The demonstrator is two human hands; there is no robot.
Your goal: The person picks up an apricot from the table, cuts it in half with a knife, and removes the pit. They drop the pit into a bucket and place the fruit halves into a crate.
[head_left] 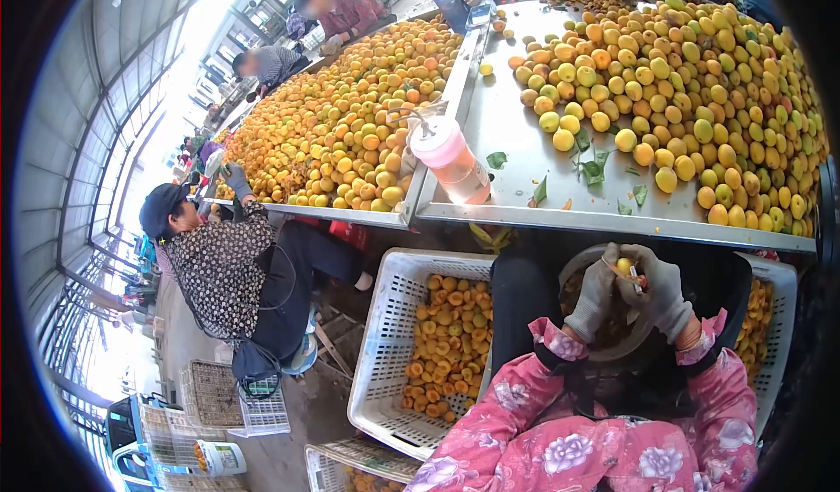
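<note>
Fruit (624, 266) sits between the left hand (597, 289) and right hand (658, 287), pinched by both, above 1 bucket (639, 336).

The tabletop (518, 137) is faced in smooth metal, glossy where light is caught, and a raised metal edge is fitted. The bottle (451, 164) is made of glossy, see-through plastic. The fruit (665, 115) is smooth-skinned; rough, wet-looking flesh is exposed on the halves (446, 352). Matt, knitted-looking cloth is worn on the left hand (662, 295) and right hand (591, 295). Sleeves (528, 391) are cut from smooth printed cloth. The crate (378, 361) is moulded in perforated plastic, scuffed matt. A rough, woven-looking surface is shown by the basket (210, 396); its material cannot be told.
</note>
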